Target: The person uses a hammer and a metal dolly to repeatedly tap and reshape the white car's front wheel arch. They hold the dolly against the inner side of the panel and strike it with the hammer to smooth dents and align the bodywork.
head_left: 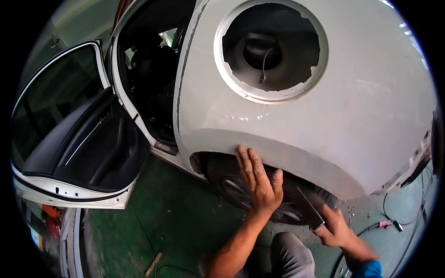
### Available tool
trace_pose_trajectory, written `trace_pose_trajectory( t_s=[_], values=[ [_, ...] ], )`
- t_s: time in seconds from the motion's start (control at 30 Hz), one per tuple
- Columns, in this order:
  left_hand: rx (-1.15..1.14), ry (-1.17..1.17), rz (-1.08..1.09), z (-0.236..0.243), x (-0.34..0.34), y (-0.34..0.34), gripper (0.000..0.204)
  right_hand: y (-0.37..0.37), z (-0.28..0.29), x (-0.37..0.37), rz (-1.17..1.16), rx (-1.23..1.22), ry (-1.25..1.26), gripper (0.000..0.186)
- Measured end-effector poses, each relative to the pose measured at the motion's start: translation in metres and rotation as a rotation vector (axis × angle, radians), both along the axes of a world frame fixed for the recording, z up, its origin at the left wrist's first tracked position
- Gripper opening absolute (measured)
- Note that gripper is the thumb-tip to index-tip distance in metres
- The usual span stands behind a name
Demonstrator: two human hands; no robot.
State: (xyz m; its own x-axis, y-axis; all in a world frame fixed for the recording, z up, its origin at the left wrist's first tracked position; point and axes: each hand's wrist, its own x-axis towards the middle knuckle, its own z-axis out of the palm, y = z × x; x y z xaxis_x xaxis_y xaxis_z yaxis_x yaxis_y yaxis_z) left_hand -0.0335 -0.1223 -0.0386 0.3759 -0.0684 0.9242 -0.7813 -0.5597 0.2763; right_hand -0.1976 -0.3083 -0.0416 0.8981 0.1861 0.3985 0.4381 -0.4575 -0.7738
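My left hand (pixel 262 187) is raised with its fingers stretched out. Its fingertips lie against the wheel arch lip of a white car's rear side panel (pixel 213 111). Below and to the right, my right hand (pixel 334 229) is closed on a flat, blade-like metal tool (pixel 306 207). The tool tilts up and to the left in front of the tire, narrowing toward its upper end; its exact kind is unclear. Behind both hands sits the rear wheel (pixel 232 189), partly covered by them. Higher in the panel is the round fuel filler opening, with a black cap (pixel 259 48) inside.
An open rear car door (pixel 99 143) swings out at the left. At the right, a cable with a pink connector (pixel 384 224) and a black cable lie on the floor among small debris. A thin wooden strip (pixel 153 264) rests on the green floor at lower left.
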Motion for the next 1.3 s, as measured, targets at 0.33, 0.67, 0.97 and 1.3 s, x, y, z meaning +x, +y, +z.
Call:
trace_pose_trajectory(
  t_s=[0.33, 0.67, 0.97, 1.3],
  values=[
    [-0.014, 0.057, 0.141, -0.009, 0.038, 0.058, 0.064, 0.054, -0.003, 0.043, -0.026, -0.223, -0.233, 0.042],
    [-0.047, 0.106, 0.128, -0.006, 0.040, 0.062, 0.068, 0.108, 0.044, 0.085, -0.028, -0.224, -0.465, 0.038],
    [-0.082, 0.059, 0.145, -0.007, 0.041, 0.065, 0.061, 0.116, 0.045, 0.101, -0.026, -0.249, -0.324, 0.041],
    [-0.037, -0.016, 0.134, -0.010, 0.046, 0.066, 0.061, 0.108, 0.051, 0.122, -0.033, -0.242, -0.116, 0.042]
  ],
)
